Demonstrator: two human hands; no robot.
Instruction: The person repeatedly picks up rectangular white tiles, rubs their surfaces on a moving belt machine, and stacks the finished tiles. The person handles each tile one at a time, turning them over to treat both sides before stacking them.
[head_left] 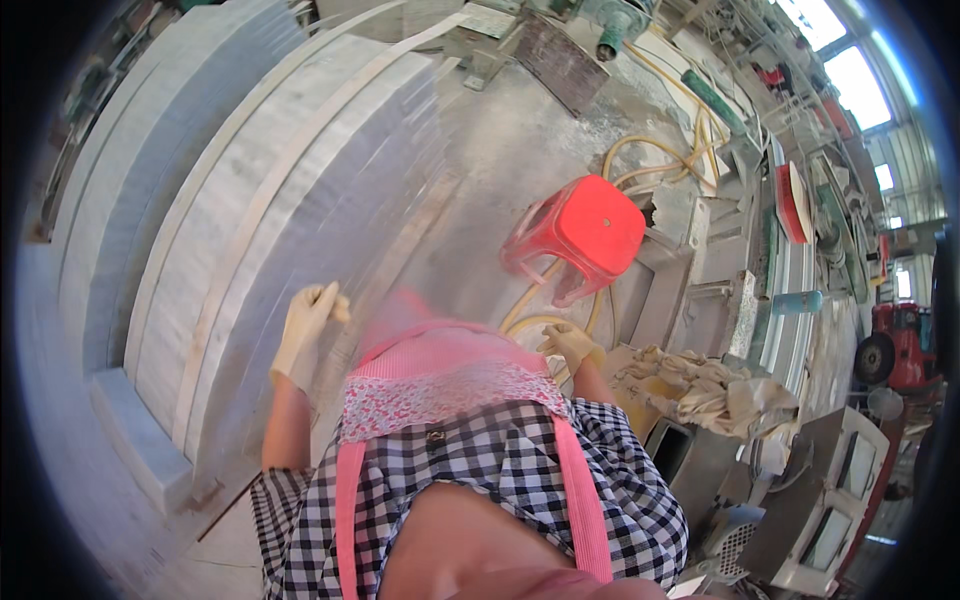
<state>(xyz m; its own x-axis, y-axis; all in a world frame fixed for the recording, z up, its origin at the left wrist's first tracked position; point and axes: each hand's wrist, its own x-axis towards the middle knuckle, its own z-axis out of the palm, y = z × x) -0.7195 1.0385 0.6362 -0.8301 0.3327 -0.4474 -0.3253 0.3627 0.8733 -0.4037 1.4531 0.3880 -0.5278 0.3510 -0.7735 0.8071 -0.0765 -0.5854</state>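
Note:
My left hand (308, 328), in a cream glove, is beside the stacked pale stone slabs (270, 170), a small gap apart as far as I can tell. Its fingers are loosely curled, with nothing visible in them. Close to the right side of my pink apron (440, 370) is my right hand (574, 347), gloved the same way. Those fingers are bent inward and look empty. Ahead and to the right, a red plastic stool (605, 225) stands on the dusty floor, touched by neither hand.
Yellow hose (640, 147) winds across the floor behind and under the stool. Crumpled cloths (700, 390) lie on a box at my right. Beyond are a pale blue bottle (797, 302), metal frames and a red vehicle (900, 350). A brown board (560, 62) leans farther ahead.

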